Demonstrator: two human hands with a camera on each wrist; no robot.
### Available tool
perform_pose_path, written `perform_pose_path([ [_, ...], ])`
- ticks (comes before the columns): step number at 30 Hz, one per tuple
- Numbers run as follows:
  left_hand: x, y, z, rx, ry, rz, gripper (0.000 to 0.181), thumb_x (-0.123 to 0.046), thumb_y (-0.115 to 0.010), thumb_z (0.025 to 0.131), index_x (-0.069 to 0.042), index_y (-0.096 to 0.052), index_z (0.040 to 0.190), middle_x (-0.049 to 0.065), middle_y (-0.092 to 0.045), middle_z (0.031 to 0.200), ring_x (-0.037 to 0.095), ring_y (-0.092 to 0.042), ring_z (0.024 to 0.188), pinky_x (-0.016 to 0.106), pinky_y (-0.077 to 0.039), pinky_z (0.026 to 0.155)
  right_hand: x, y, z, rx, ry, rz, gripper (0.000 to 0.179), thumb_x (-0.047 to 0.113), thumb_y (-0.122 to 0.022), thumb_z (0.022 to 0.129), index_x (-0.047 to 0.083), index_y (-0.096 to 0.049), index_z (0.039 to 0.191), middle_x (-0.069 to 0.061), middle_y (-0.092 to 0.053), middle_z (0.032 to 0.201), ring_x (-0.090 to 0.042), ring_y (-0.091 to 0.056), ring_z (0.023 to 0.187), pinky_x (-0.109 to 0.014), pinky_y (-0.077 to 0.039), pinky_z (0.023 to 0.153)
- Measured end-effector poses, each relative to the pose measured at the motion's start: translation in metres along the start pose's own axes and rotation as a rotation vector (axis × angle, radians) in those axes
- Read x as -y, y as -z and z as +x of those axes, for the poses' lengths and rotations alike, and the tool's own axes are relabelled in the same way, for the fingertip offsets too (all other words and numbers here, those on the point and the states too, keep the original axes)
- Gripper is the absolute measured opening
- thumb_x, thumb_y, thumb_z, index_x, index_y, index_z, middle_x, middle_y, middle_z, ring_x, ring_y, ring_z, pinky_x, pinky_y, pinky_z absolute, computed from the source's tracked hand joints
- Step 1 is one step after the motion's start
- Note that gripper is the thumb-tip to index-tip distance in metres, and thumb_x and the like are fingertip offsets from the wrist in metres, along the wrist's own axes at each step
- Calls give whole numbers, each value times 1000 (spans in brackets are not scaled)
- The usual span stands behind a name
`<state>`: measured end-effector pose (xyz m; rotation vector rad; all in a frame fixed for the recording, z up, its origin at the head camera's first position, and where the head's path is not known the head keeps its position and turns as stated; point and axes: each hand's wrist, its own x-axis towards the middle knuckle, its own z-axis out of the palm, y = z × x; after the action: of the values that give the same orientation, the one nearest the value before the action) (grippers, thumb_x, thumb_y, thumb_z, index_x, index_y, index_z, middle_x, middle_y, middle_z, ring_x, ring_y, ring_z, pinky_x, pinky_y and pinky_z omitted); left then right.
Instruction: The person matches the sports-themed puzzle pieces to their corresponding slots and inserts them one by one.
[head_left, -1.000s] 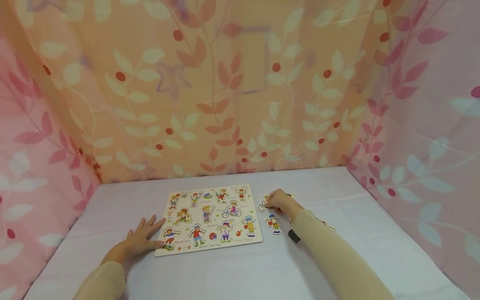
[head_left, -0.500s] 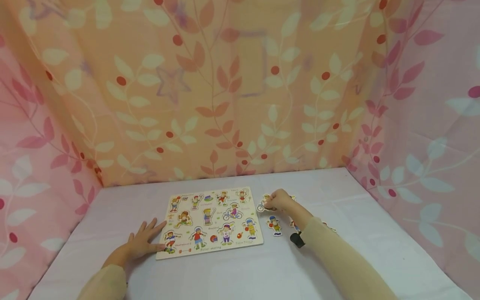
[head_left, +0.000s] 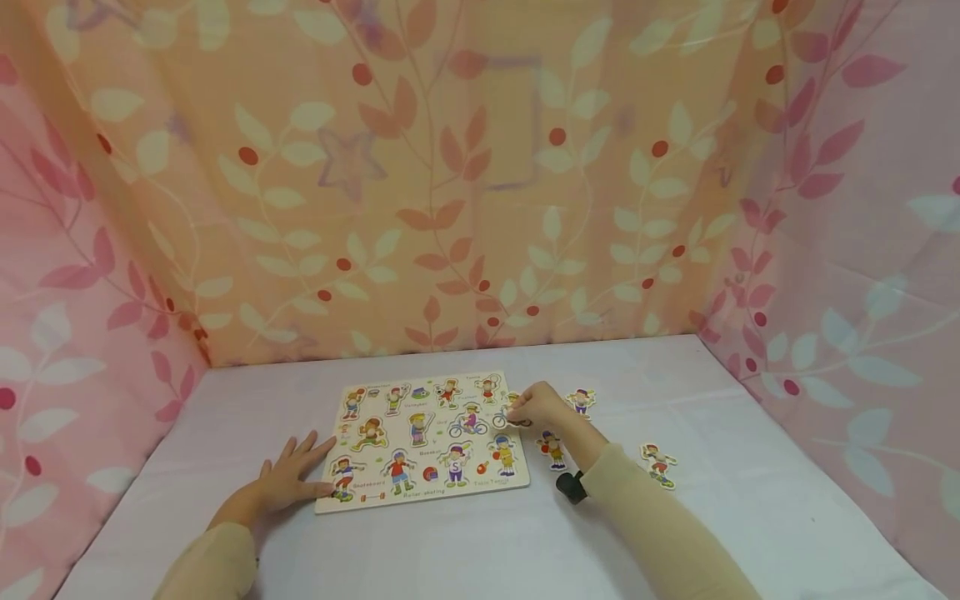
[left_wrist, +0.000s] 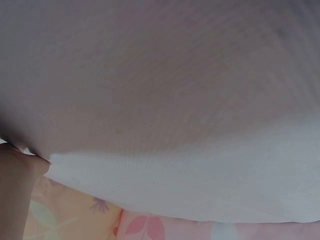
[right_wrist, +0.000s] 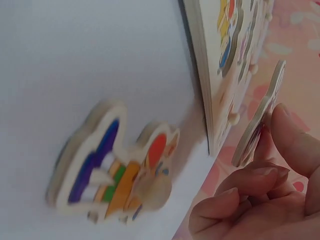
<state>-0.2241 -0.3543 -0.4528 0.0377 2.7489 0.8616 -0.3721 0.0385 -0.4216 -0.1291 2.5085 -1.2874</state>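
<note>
A wooden puzzle board printed with sports figures lies on the white table. My left hand rests at the board's left edge, fingers spread and thumb on its lower left corner. Over the board's right edge my right hand pinches a flat cyclist puzzle piece between thumb and fingers. In the right wrist view this cyclist piece is seen nearly edge-on, tilted and apart from the table. The left wrist view shows mostly tabletop, with part of the left hand at the lower left.
Loose figure pieces lie right of the board: one with a red paddle, one in a purple cap and a skateboarder. A black device sits at the right wrist. Floral curtains enclose the table's back and sides.
My right hand has lifted the cyclist piece and carried it left to the board's right edge. The loose pieces behind the arm now show more. My left hand stays put.
</note>
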Motion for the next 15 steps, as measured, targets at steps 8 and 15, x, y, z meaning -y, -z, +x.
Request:
perform_pose_path([
  [8,-3,0,1,-8,22,6,96,-50,-72,80,-1,-28,150,35,-3,154,58,11,137,77,12,98,5,-13,2,17,-25,11,12,7,-76,83,1,-67,80,-5,-61,78,-16,-54,71,-25,-44,62],
  [15,-4,1,-1,-5,12,-9,95,-48,-72,81,0,-27,150,35,-2,154,58,11,137,77,13,97,11,-22,1,13,4,15,12,6,-76,82,1,-67,77,-5,-61,75,-15,-53,68,-23,-43,59],
])
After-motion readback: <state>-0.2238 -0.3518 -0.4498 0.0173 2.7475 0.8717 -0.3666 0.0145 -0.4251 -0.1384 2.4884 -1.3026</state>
